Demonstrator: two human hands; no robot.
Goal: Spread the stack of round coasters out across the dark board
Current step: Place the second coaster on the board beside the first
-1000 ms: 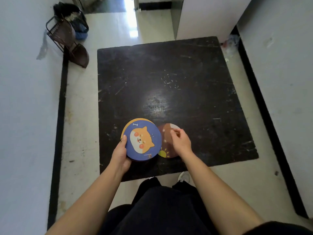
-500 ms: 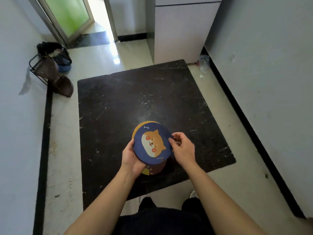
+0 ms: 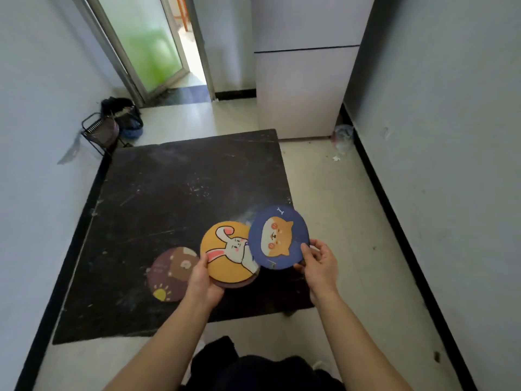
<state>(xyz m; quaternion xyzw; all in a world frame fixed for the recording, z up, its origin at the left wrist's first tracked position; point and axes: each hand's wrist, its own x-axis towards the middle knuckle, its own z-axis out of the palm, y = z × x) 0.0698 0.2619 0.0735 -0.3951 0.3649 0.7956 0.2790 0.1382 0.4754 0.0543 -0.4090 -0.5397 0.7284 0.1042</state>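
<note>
A brown round coaster (image 3: 169,273) with a bear and a small sun lies flat on the dark board (image 3: 174,193), near its front edge. Above the board, my left hand (image 3: 201,282) holds the stack of coasters (image 3: 228,253); an orange one with a white rabbit is on top and a darker edge shows below it. My right hand (image 3: 318,262) pinches a blue coaster (image 3: 277,237) with an orange dog by its lower right rim, lifted off to the right of the stack and overlapping its edge.
The board lies on a pale tiled floor between white walls. A white cabinet (image 3: 298,91) stands past its far right corner. A wire rack (image 3: 100,132) and a dark bag (image 3: 124,115) sit at the far left. A doorway opens behind.
My right hand has taken the blue dog coaster off the stack and moved it right, uncovering the orange rabbit coaster. The camera has tilted up.
</note>
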